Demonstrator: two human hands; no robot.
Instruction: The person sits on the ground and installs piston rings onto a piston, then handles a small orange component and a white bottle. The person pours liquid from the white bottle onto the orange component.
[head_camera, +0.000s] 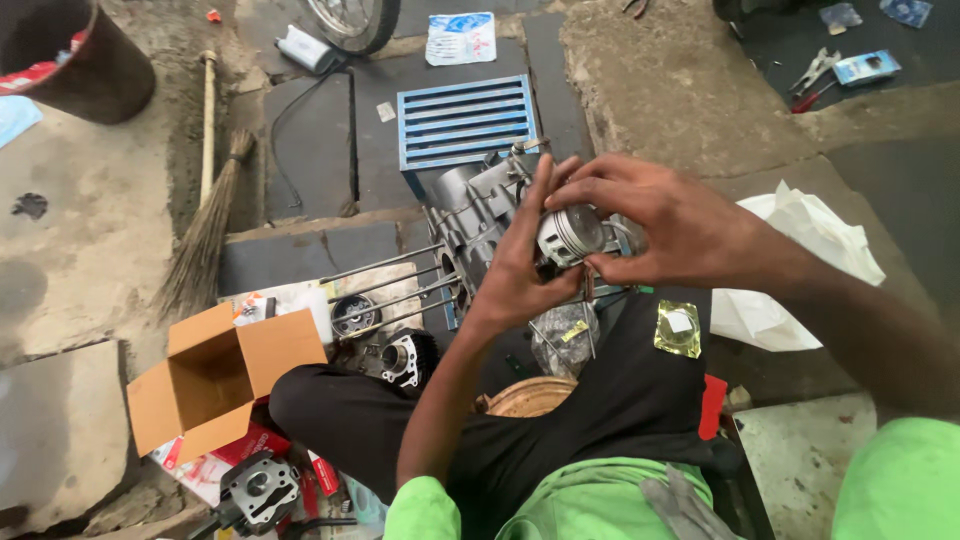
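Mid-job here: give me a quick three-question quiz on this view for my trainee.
1. True or false: both hands are on the piston.
2. Which lies left of the person's knee? A) open cardboard box B) white cloth C) blue slatted grille
3. What long-handled thing lies on the ground at upper left?

Key:
1. True: the right hand grips it from the right, and the left hand supports it from the left.
2. A
3. A broom.
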